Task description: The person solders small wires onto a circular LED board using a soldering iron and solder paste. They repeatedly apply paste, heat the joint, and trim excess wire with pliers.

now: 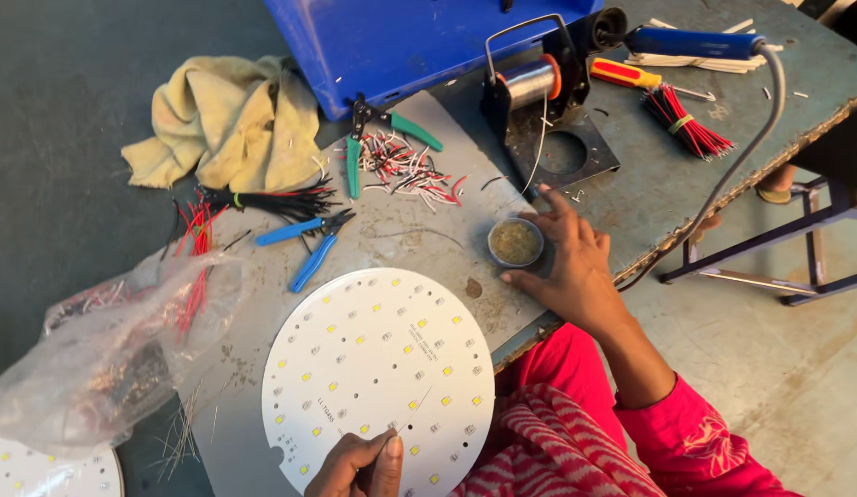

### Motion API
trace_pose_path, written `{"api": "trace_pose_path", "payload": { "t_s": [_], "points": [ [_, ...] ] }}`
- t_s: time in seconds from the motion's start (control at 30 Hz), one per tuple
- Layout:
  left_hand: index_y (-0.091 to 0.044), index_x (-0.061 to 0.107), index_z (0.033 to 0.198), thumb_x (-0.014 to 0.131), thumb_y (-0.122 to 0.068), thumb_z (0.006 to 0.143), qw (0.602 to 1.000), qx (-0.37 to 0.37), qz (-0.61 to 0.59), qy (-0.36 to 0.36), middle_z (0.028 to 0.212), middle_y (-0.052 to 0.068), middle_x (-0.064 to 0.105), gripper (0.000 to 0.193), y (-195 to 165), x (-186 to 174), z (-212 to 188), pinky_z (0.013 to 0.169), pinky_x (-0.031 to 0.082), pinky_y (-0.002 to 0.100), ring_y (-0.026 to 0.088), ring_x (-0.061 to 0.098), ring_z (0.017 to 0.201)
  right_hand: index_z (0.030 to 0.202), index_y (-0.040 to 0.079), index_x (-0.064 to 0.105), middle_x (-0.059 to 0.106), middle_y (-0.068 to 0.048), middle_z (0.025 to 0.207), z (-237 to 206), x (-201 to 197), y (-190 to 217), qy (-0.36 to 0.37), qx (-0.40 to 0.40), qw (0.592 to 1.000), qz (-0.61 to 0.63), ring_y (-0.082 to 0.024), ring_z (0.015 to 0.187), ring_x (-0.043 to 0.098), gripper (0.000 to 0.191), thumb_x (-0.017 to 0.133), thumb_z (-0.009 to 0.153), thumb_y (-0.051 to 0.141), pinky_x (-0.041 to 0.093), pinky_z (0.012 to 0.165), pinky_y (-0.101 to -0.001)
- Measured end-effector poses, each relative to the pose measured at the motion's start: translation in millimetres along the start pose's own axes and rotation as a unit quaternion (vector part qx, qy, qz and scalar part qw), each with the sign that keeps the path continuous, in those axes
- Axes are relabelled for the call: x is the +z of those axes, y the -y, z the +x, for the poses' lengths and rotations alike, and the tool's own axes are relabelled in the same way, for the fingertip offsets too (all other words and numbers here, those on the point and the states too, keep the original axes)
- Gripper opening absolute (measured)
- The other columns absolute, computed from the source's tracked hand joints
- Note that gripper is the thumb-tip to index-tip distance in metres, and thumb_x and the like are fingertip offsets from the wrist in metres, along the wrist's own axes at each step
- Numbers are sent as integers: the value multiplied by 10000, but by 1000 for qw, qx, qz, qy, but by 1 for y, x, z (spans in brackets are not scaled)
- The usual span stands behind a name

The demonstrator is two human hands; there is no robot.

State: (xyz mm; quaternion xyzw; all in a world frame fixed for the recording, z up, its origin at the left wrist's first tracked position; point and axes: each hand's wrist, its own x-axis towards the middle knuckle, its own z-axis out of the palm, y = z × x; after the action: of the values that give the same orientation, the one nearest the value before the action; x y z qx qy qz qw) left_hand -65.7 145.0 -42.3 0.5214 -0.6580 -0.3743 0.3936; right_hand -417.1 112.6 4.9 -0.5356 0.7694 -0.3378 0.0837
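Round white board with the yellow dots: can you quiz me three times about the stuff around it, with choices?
1. Where is the small round tin?
A. On the yellow cloth
B. Against the right hand
C. Inside the plastic bag

2. What colour are the handles of the cutters nearest the round white board?
A. Blue
B. Pink
C. Yellow

3. What is the left hand doing?
A. Lying flat and empty
B. Gripping the soldering iron
C. Pinching a thin wire

Answers: 1 B, the tin sits between that hand's thumb and forefinger. 2 A, both handles are blue. 3 C, the wire sticks out from the pinched fingertips over the board.
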Motion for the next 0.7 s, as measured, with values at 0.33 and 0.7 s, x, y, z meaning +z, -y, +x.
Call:
{"api": "trace_pose_path", "payload": {
  "t_s": [0.33, 0.7],
  "points": [
    [-11, 755, 837, 821, 14, 765, 990, 136, -37, -30, 581, 23, 619, 100, -107, 38, 27, 456, 339, 214, 63, 507, 462, 1554, 118, 226, 577, -188, 1430, -55, -3, 35, -15, -176, 956, 236, -290, 1314, 632, 974, 848, 809, 36, 560, 1053, -429],
    [-11, 692, 911, 821, 6, 832, 902, 394, 167, -56, 676, 26, 578, 151, -137, 39, 52, 551, 438, 336, 168, 578, 568, 1623, 381, 81, 468, -235, 1481, -79, 11, 57, 12, -249, 900, 358, -322, 1306, 637, 1161, 789, 839, -98, 620, 1002, -408]
  ]
}}
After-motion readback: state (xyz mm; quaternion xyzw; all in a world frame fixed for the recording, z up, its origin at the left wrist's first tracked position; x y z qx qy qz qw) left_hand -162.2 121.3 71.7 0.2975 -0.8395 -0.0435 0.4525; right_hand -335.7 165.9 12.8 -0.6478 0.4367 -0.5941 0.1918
